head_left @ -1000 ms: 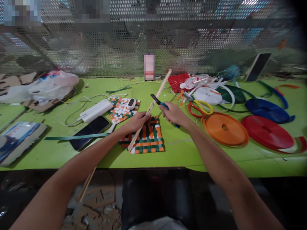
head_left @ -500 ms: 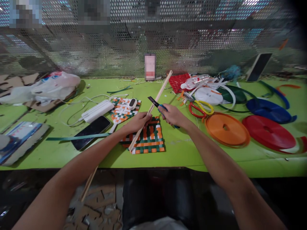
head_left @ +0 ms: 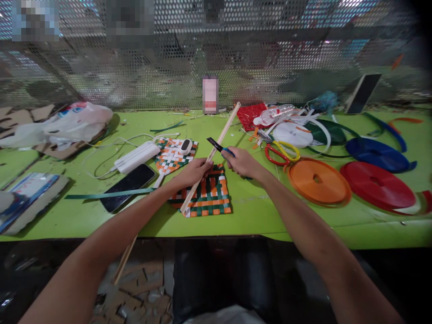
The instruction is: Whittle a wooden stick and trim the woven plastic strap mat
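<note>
My left hand is closed around a long thin wooden stick that slants from the table's far middle down past its front edge. My right hand grips a blue-handled utility knife, its dark blade touching the stick just above my left hand. Both hands hover over a woven mat of green, orange and white strips lying on the green table.
Left of the mat lie a second woven piece, a black phone, a white power bank with cable and a green strip. Right are red-and-yellow scissors, orange, red and blue strap reels. A perforated metal screen backs the table.
The knife blade has slid slightly up and left along the stick, and my right hand has risen a little. My left hand and the stick stay almost where they were.
</note>
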A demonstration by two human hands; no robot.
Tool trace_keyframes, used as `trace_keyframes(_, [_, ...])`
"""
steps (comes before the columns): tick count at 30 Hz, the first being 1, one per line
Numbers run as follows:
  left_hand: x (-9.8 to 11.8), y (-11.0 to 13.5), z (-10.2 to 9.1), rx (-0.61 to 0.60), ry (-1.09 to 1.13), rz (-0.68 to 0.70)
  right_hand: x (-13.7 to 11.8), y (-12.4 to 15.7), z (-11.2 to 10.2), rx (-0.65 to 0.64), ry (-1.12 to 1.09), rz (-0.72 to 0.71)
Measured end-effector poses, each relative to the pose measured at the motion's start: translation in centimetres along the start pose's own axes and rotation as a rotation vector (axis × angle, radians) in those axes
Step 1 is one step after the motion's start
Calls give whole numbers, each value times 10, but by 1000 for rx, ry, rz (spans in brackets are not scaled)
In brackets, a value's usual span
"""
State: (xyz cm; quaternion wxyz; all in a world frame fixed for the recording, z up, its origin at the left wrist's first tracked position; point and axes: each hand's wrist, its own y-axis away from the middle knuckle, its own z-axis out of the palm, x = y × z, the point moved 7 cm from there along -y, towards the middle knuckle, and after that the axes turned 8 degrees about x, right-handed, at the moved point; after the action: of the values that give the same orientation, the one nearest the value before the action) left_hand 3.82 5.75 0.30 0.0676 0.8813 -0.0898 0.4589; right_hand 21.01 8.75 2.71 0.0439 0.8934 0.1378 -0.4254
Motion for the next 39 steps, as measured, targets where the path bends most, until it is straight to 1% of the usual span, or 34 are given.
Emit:
trace_keyframes(12, [4, 1, -1, 2, -10, 11, -1, 0, 0, 13, 44, -20])
trace_keyframes(25, [3, 0, -1, 3, -25, 2, -2, -1, 1, 29, 117, -51])
trace_keyframes(39, [2, 0, 0, -2, -26, -7, -2, -1, 2, 27, 122, -57])
